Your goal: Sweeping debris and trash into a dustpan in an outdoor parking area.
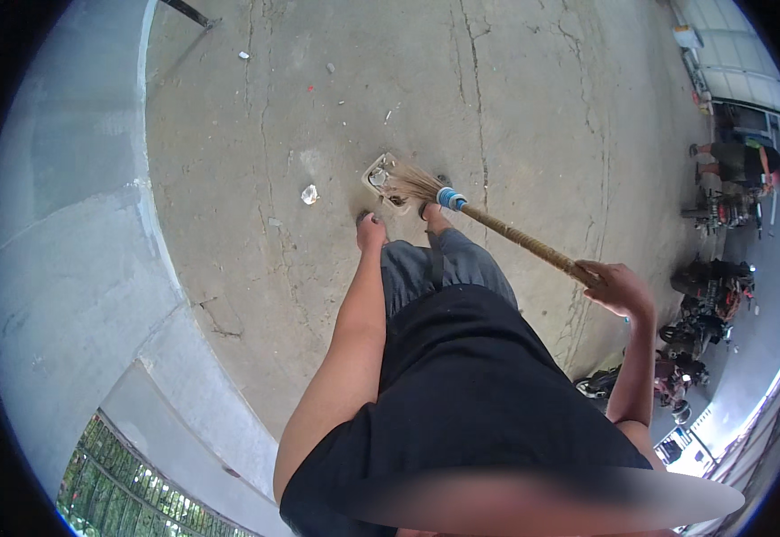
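Head view, right hand: your right hand [618,288] is closing around the upper end of the broom handle [524,240], with the fingers wrapping it.
Broom: the handle is slanting down from your right hand toward your feet, and a blue binding [450,199] is joining it to the spread tan bristles [415,183].
Pale pan: the shallow pan [368,177] is lying on the floor just ahead of your feet; the bristles are overlapping its right side, and whitish debris [378,177] is showing inside.
Left hand: your left hand [371,234] is reaching low, near your left foot and just short of the pan; it is looking small and dark here, so you cannot tell whether it is gripping anything.
Floor: the cracked concrete [533,116] is carrying a crumpled white scrap [309,194] to the left of the pan, with a smaller white scrap [244,55] and a red bit [310,89] lying farther off.
Surroundings: a pale wall [68,170] is running along your left; motorbikes [716,282] are standing on your right, with another person [737,163] near them.
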Available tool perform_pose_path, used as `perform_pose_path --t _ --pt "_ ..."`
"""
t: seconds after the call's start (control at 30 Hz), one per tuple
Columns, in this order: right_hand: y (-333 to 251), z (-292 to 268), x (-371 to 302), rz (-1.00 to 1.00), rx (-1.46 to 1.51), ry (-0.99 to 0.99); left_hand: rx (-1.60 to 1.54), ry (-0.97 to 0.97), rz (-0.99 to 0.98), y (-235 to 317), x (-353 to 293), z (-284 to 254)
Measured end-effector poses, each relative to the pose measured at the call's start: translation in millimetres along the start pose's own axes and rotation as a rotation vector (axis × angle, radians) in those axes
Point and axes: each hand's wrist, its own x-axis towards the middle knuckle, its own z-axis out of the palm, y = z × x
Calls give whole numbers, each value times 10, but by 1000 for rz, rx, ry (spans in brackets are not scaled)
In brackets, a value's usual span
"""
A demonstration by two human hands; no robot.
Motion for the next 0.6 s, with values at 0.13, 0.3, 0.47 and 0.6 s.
perform_pose_path --t 0.13,0.3,0.47,0.6 --pt "-59 334 -110 -180 2 123 -26 -46 -6 -206 -67 -245" --pt "-12 599 -319 -79 261 177 -44 40 88 -558 -89 -570" --pt "224 1118 148 -6 496 188 -63 80 111 -901 -17 -891" --pt "-83 1745 846 138 327 247 -56 115 157 -944 39 -1069"
